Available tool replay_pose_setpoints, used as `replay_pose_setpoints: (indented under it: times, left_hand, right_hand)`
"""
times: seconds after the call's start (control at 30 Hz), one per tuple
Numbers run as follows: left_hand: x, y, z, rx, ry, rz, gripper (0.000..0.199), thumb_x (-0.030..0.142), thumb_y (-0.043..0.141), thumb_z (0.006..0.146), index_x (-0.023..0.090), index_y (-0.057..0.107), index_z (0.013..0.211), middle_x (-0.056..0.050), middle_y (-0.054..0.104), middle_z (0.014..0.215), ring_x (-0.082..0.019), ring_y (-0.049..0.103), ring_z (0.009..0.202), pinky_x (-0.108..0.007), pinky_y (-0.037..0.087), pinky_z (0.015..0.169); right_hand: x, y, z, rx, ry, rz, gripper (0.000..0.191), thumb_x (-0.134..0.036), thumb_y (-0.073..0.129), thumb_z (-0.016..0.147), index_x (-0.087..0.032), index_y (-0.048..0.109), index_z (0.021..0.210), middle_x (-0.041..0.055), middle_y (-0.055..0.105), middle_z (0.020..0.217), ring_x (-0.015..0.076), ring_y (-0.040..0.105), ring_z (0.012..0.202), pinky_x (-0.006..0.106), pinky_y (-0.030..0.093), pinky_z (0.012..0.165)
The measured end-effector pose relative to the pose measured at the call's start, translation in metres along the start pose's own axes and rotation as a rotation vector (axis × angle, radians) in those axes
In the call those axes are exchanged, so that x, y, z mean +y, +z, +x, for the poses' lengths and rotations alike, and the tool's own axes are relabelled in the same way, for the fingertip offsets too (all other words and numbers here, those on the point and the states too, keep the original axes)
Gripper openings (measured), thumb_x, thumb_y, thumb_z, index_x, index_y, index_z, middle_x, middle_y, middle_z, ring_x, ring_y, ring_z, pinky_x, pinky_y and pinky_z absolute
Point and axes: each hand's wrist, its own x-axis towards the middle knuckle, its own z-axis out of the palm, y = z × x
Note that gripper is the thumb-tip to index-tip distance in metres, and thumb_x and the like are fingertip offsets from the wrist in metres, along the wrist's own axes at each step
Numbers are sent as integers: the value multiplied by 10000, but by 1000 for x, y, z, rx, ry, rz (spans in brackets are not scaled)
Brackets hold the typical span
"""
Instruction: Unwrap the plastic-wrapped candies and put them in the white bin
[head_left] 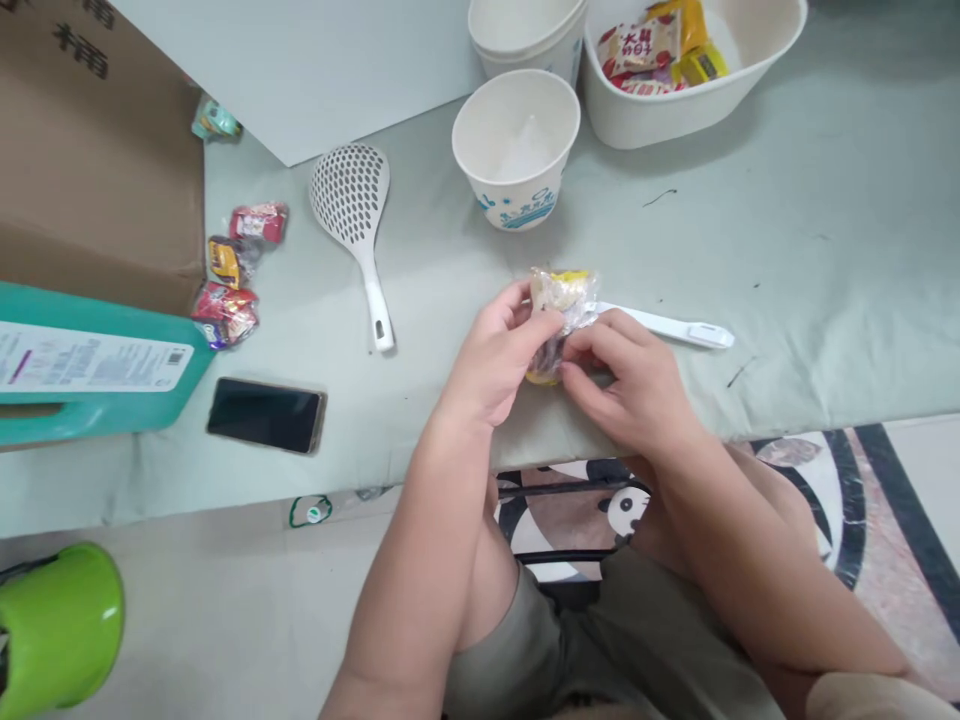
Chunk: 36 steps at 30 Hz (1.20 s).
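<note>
Near the table's front edge, my left hand (499, 350) is closed round a clear crinkled plastic package (562, 290) with yellow parts and something dark inside. My right hand (626, 375) touches the package's right side, thumb and fingers pinched together at its lower part. A white utensil handle (686, 330) lies on the table just behind my right hand, its other end hidden by the package and fingers. Behind my hands stands a white paper cup (516, 150) with blue print. To the left lies a white slotted ladle (360, 220).
A white tub (667, 115) with wrapped snacks stands at the back, beside stacked cups (529, 35). On the left are a phone (266, 415), small wrapped snacks (259, 222), a teal jug (97, 360) and a cardboard box (105, 170). A green bucket (67, 625) is on the floor.
</note>
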Motion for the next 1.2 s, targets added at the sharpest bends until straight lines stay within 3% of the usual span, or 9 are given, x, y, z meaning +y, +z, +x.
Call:
replay_pose_setpoints:
  times: [0.23, 0.33, 0.47, 0.63, 0.77, 0.9, 1.03, 1.2]
  left_hand:
    - [-5, 6, 5, 86, 42, -14, 252, 212, 711, 821, 202, 657, 1066, -19, 753, 931, -165, 705, 843, -249, 520, 711]
    - [-7, 8, 6, 146, 70, -16, 241, 213, 701, 834, 206, 656, 1071, -12, 737, 922, -150, 688, 784, -239, 499, 650]
    - [-9, 7, 5, 177, 116, -56, 216, 203, 730, 809, 208, 650, 1009, 4, 700, 902, -139, 682, 773, -255, 521, 699]
    - [-9, 7, 4, 156, 101, -130, 173, 185, 719, 829, 202, 636, 980, 6, 671, 874, -131, 677, 746, -264, 519, 706]
    - [-9, 8, 3, 124, 81, -139, 187, 203, 741, 834, 212, 617, 974, 22, 650, 854, -112, 652, 675, -240, 481, 623]
    - [-12, 9, 4, 125, 72, -176, 217, 226, 754, 838, 222, 577, 965, 27, 658, 849, -113, 659, 682, -233, 490, 617]
    - [-14, 8, 8, 181, 78, -222, 291, 324, 794, 839, 229, 579, 1011, 6, 698, 907, -165, 738, 849, -266, 556, 749]
    - [-12, 2, 11, 234, 52, -251, 393, 471, 819, 808, 228, 621, 1046, -33, 751, 932, -236, 771, 988, -305, 604, 796]
  right_hand:
    - [3, 2, -1, 252, -123, -15, 108, -129, 595, 844, -235, 596, 828, 21, 587, 859, 157, 609, 749, 311, 486, 642]
    - [5, 3, -2, 297, -160, -33, 112, -126, 598, 830, -238, 592, 825, 39, 596, 931, 175, 631, 811, 341, 516, 684]
    - [6, 6, -2, 337, -225, -5, 153, -99, 597, 795, -246, 574, 833, 33, 603, 954, 178, 636, 829, 354, 522, 710]
    - [9, 8, -3, 253, -184, 21, 136, -186, 643, 819, -250, 559, 904, 36, 653, 928, 203, 647, 844, 356, 522, 706]
    - [11, 8, -3, 194, -106, -31, 189, -214, 680, 830, -249, 594, 994, 7, 693, 852, 180, 625, 730, 329, 496, 647]
    - [10, 7, -1, 201, -178, -16, 170, -89, 621, 841, -254, 596, 874, -22, 695, 772, 165, 620, 711, 319, 485, 675]
    - [9, 4, 0, 192, -239, 48, 177, -77, 611, 826, -253, 593, 839, -10, 676, 772, 174, 614, 734, 345, 493, 726]
    - [7, -4, 1, 54, -350, 153, 124, -125, 604, 802, -244, 567, 810, -8, 656, 735, 174, 588, 718, 359, 489, 714]
